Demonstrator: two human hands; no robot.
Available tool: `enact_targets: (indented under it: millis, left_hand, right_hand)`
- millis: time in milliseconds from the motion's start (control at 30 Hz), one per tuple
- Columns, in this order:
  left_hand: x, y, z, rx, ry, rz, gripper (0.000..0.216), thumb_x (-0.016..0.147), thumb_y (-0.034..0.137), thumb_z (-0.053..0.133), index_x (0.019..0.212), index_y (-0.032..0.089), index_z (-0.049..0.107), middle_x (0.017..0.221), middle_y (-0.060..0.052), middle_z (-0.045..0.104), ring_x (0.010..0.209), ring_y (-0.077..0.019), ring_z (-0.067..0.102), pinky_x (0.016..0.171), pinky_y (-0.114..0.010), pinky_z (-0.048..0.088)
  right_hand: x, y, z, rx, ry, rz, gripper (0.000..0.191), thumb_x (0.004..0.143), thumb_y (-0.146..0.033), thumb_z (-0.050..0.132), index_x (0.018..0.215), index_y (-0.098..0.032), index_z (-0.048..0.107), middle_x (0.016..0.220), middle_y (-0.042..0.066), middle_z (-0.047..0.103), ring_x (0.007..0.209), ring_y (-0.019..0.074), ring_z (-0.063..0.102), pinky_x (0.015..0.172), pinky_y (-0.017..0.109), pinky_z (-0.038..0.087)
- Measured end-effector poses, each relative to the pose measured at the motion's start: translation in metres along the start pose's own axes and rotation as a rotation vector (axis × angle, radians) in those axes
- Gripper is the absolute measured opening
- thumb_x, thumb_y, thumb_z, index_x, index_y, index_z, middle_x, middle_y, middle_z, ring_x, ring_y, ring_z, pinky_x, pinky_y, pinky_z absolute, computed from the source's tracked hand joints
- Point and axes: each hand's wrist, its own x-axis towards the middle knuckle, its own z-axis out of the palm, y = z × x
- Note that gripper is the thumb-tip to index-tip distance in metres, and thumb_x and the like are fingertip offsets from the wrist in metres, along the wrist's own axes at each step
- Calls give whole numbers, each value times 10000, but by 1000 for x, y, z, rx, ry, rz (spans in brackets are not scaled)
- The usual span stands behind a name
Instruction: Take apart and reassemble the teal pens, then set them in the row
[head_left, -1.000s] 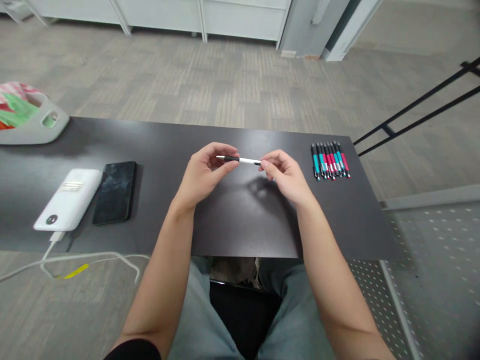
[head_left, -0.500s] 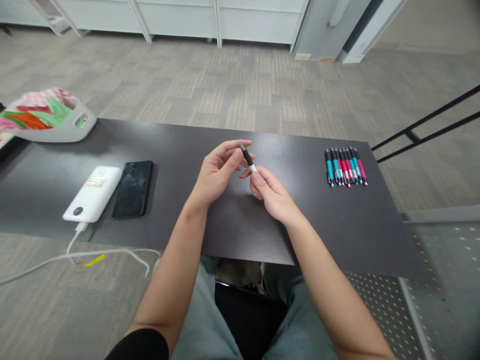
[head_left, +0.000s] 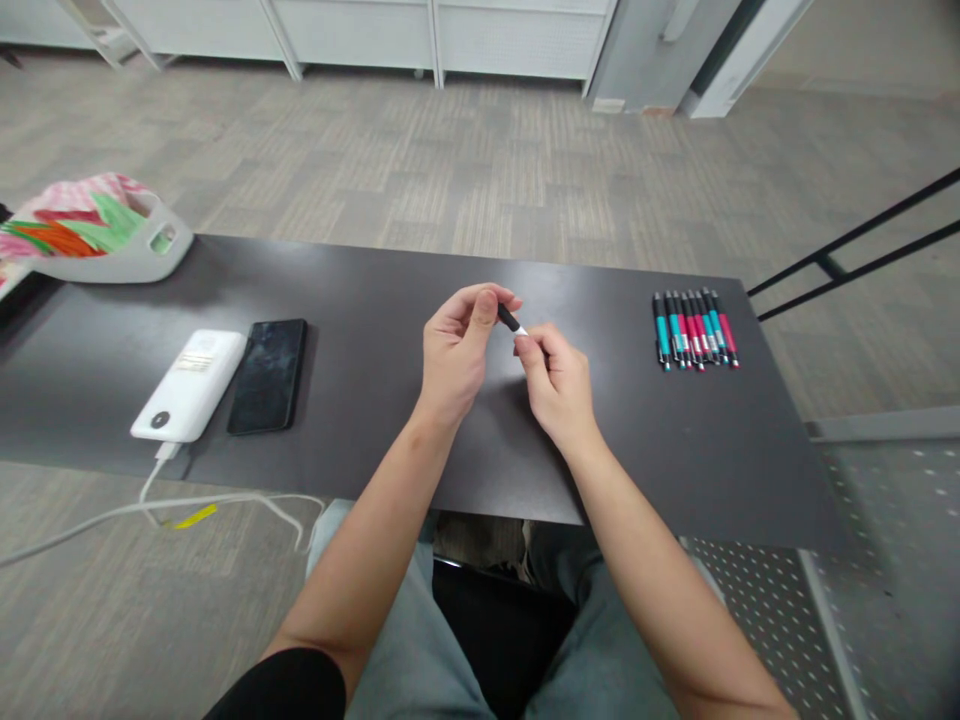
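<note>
Between my two hands, above the middle of the dark table (head_left: 360,400), is a black and white pen (head_left: 511,319). My left hand (head_left: 459,340) pinches its tip end between thumb and fingers, which cover the point. At the other end, my right hand (head_left: 556,378) grips the white barrel, thumb on top, hiding most of it. To the right, a row of several teal and pink pens (head_left: 695,330) with black grips lies side by side on the table.
On the left lie a white power bank (head_left: 191,385) with a cable (head_left: 150,490) and a black phone (head_left: 268,378). A white basket (head_left: 161,255) holding colourful cloth stands at the far left. Black metal bars (head_left: 832,266) rise past the table's right edge.
My left hand has moved right and closed its thumb and fingers on the pen's tip, which was exposed before. The right hand's fingers have curled further round the barrel.
</note>
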Motion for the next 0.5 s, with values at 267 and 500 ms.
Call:
enact_targets:
  millis: [267, 500]
  left_hand:
    - [5, 4, -8, 13, -10, -91, 485, 959, 810, 889, 1014, 335, 807, 1128, -51, 875, 1065, -295, 845, 1026, -496, 688]
    - [10, 3, -18, 126, 22, -111, 407, 924, 733, 919, 993, 337, 856, 1123, -50, 874, 1037, -294, 813, 1053, -493, 676]
  right_hand:
    - [4, 6, -2, -51, 31, -69, 296, 1138, -638, 699, 1101, -347, 741, 1069, 86, 762, 992, 339, 678, 924, 474, 544]
    - [8, 12, -6, -6, -3, -23, 287, 1107, -558, 786, 1148, -353, 590, 1008, 18, 706, 769, 257, 603, 777, 416, 502]
